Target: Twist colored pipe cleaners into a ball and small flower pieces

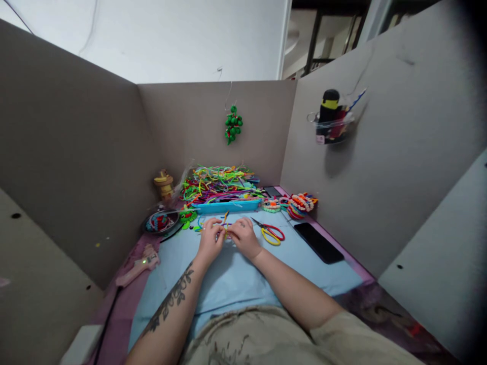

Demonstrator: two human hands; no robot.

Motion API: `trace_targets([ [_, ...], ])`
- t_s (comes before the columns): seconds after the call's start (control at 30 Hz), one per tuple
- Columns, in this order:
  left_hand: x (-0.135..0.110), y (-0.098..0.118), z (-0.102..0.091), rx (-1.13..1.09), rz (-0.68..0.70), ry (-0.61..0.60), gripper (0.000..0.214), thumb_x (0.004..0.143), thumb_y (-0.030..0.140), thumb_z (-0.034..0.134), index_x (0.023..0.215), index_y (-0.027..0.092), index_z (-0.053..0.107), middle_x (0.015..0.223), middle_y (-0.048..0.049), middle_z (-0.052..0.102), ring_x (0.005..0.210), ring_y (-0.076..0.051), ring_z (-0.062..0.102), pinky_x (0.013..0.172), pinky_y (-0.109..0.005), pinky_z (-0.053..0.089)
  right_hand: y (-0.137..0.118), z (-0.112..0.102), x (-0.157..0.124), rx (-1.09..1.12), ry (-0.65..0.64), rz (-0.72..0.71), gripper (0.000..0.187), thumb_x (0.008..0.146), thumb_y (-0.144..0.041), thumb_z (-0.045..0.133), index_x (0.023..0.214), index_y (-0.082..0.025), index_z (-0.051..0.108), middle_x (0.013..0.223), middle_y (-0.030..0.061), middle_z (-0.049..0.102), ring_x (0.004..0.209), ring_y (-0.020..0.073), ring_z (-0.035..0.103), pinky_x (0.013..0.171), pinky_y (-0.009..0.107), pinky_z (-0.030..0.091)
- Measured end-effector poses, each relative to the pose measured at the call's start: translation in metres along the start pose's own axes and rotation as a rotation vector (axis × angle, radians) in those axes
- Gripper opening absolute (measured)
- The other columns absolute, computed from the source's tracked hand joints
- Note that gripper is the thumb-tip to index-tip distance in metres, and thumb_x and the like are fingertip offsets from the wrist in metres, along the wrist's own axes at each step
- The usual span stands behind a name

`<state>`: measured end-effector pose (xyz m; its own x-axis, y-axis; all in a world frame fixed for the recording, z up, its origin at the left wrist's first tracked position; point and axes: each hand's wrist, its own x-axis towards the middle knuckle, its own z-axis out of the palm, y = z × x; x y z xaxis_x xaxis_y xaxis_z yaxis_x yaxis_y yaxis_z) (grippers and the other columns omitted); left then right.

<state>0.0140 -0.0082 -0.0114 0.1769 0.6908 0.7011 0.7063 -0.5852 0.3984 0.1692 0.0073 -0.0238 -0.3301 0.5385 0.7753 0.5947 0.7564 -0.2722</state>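
My left hand (pixel 210 241) and my right hand (pixel 243 237) meet over a light blue mat (pixel 236 279), fingers pinched together on a short yellow-orange pipe cleaner piece (pixel 225 223) that sticks up between them. Scissors with red and yellow handles (pixel 271 233) lie just right of my right hand. Beyond the hands stands a blue tray (pixel 227 206), and behind it a big heap of coloured pipe cleaners (pixel 218 183).
Grey cardboard walls enclose the desk on three sides. A black phone (pixel 318 242) lies at the right, a pink glue gun (pixel 140 265) at the left, a bowl of small bits (pixel 161 222) beside it. Finished bead-like pieces (pixel 300 204) sit at the back right. A green ornament (pixel 233 124) hangs on the rear wall.
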Motion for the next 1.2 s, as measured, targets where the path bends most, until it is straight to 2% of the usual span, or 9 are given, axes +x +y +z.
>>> trace_targets([
  [0.33, 0.0, -0.007, 0.003, -0.091, -0.084, -0.025, 0.014, 0.079, 0.021, 0.047, 0.069, 0.018, 0.057, 0.095, -0.0066, 0.054, 0.095, -0.019, 0.049, 0.086, -0.038, 0.039, -0.001, -0.002, 0.001, -0.1, -0.061, -0.079, 0.013, 0.083, -0.023, 0.05, 0.085, -0.023, 0.062, 0.08, 0.0026, 0.062, 0.089, 0.0181, 0.044, 0.096, 0.04, 0.02],
  [0.53, 0.001, -0.008, 0.002, -0.115, -0.076, -0.059, 0.011, 0.077, 0.024, 0.051, 0.072, 0.019, 0.06, 0.093, -0.0059, 0.056, 0.095, -0.019, 0.05, 0.086, -0.038, 0.039, -0.002, -0.004, 0.002, -0.158, -0.09, -0.086, 0.015, 0.083, -0.024, 0.047, 0.077, -0.021, 0.06, 0.076, 0.0033, 0.06, 0.089, 0.0185, 0.044, 0.097, 0.041, 0.019],
  [0.73, 0.002, -0.008, -0.001, -0.118, -0.11, -0.14, 0.011, 0.072, 0.03, 0.057, 0.077, 0.019, 0.059, 0.087, -0.0041, 0.059, 0.088, -0.019, 0.053, 0.083, -0.037, 0.041, -0.003, -0.005, 0.002, -0.172, -0.088, -0.069, 0.01, 0.081, -0.02, 0.05, 0.079, -0.022, 0.06, 0.076, 0.0029, 0.06, 0.088, 0.0189, 0.045, 0.098, 0.042, 0.017],
  [0.83, 0.002, -0.01, -0.001, -0.116, -0.148, -0.164, 0.014, 0.069, 0.032, 0.061, 0.073, 0.019, 0.059, 0.089, -0.0049, 0.059, 0.091, -0.02, 0.053, 0.084, -0.038, 0.04, -0.004, -0.005, 0.002, -0.162, -0.097, -0.069, 0.009, 0.079, -0.019, 0.052, 0.079, -0.022, 0.06, 0.075, 0.0026, 0.06, 0.089, 0.0191, 0.045, 0.099, 0.042, 0.016],
  [0.97, 0.003, -0.015, -0.001, -0.207, -0.185, -0.235, 0.014, 0.072, 0.031, 0.057, 0.069, 0.018, 0.062, 0.09, -0.0063, 0.061, 0.098, -0.021, 0.053, 0.087, -0.038, 0.04, -0.004, -0.006, 0.002, -0.158, -0.077, -0.072, 0.009, 0.08, -0.021, 0.051, 0.078, -0.022, 0.06, 0.074, 0.0019, 0.06, 0.088, 0.0186, 0.045, 0.099, 0.042, 0.016],
  [1.07, 0.003, -0.015, -0.002, -0.306, -0.216, -0.312, 0.017, 0.073, 0.033, 0.057, 0.07, 0.018, 0.065, 0.099, -0.0078, 0.06, 0.101, -0.022, 0.053, 0.088, -0.038, 0.041, -0.004, -0.005, 0.002, -0.17, -0.067, -0.076, 0.01, 0.081, -0.021, 0.05, 0.077, -0.021, 0.06, 0.073, 0.0017, 0.06, 0.088, 0.0184, 0.046, 0.099, 0.042, 0.016],
  [1.2, 0.003, -0.013, -0.004, -0.377, -0.266, -0.324, 0.019, 0.071, 0.033, 0.06, 0.063, 0.017, 0.065, 0.11, -0.009, 0.057, 0.106, -0.025, 0.051, 0.09, -0.039, 0.041, -0.004, -0.004, 0.002, -0.186, -0.071, -0.085, 0.01, 0.08, -0.021, 0.051, 0.077, -0.021, 0.06, 0.072, 0.0017, 0.06, 0.088, 0.0185, 0.045, 0.098, 0.042, 0.016],
])
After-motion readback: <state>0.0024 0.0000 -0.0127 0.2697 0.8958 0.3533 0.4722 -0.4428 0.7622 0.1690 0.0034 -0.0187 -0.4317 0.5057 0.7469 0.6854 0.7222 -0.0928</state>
